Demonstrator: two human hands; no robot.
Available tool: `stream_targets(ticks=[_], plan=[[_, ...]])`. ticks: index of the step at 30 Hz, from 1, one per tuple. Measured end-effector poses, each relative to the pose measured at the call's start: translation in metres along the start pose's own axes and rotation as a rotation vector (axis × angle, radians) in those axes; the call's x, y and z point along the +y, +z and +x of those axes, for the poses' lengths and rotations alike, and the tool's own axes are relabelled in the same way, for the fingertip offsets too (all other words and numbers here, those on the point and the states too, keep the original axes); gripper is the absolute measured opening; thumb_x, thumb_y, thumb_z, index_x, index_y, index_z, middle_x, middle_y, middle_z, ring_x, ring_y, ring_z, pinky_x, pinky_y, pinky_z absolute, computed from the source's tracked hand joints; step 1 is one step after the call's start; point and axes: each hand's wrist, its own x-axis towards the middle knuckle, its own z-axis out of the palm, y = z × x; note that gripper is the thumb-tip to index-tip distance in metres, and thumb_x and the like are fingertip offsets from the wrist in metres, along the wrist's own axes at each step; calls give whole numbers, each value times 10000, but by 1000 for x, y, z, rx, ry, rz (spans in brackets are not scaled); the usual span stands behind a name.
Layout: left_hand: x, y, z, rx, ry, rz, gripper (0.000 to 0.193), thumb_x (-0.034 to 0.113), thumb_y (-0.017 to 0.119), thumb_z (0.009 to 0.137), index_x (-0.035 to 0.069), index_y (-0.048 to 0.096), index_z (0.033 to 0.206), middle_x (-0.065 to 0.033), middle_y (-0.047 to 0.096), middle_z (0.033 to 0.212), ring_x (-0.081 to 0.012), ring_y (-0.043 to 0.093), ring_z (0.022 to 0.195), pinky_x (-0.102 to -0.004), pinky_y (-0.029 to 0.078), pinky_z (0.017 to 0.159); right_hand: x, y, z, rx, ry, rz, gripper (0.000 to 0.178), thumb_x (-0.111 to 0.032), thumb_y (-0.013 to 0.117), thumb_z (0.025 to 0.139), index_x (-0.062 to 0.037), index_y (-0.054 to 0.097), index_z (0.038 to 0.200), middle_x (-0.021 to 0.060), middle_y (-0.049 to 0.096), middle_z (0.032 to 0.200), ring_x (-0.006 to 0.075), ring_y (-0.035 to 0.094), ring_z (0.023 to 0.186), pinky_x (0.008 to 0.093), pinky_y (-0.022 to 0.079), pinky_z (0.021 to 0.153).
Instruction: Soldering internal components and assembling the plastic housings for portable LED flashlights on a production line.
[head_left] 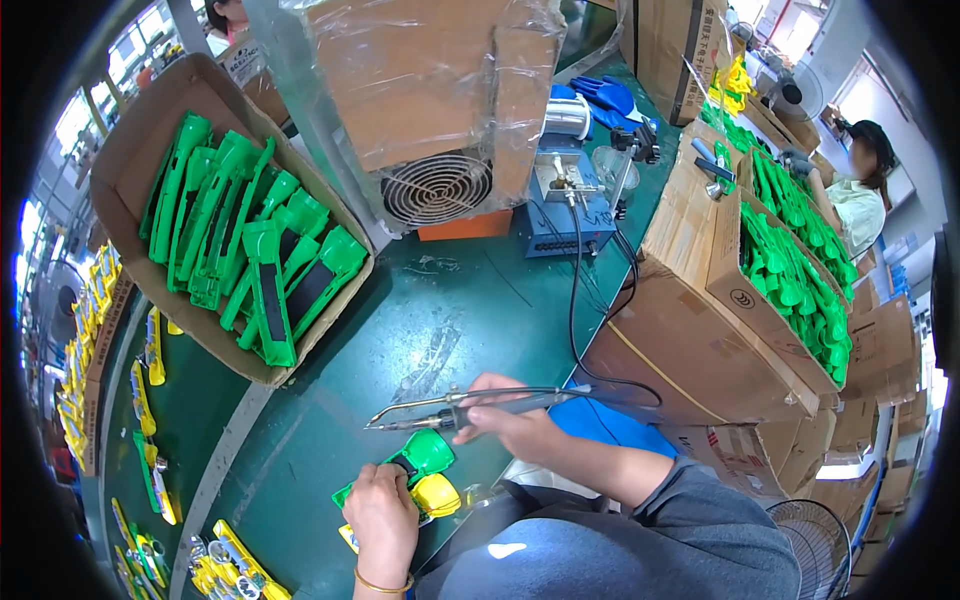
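My right hand (pixel 508 420) is closed around a soldering iron (pixel 432 421) with a thin solder-feed tube along it; the tip points left, above the work. Beneath it, my left hand (pixel 382 508) presses on a green plastic housing (pixel 431 452) lying on the bench. A yellow plastic part (pixel 436 495) sits against that housing, beside my fingers. My left fingertips and the palm cover the middle of both pieces, so what lies under them is hidden. The iron's tip appears apart from the housing.
A carton (pixel 325 340) of green housings stands at the left. Beyond the bench's far middle are a fan vent (pixel 437 188), a blue solder-feeder box (pixel 565 235) and a solder spool (pixel 567 116). Yellow assemblies (pixel 235 560) line the left strip. Green parts fill cartons (pixel 735 260) at right, near another person (pixel 860 205).
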Motion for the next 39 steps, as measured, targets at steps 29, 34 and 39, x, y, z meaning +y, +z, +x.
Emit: stream_targets(ticks=[29, 34, 39], plan=[[-14, 13, 12, 23, -26, -61, 34, 80, 659, 740, 101, 680, 756, -85, 563, 699, -292, 597, 642, -405, 474, 571, -62, -5, 32, -273, 97, -835, 160, -67, 704, 716, -21, 587, 815, 11, 583, 745, 84, 550, 715, 236, 432, 649], [-13, 14, 13, 40, -26, -65, 43, 67, 639, 743, 97, 671, 746, -89, 565, 700, -296, 599, 645, -411, 475, 570, -66, 0, 43, -336, 117, -876, 167, -80, 716, 701, -25, 601, 809, -7, 583, 743, 62, 503, 716, 230, 392, 624], [-7, 12, 17, -2, -22, 31, 57, 44, 659, 732, 57, 687, 780, -98, 609, 716, -292, 608, 640, -376, 477, 591, -63, 2, 49, -353, 147, -921, 162, -75, 717, 701, -25, 599, 800, -7, 582, 740, 67, 510, 710, 234, 406, 628]])
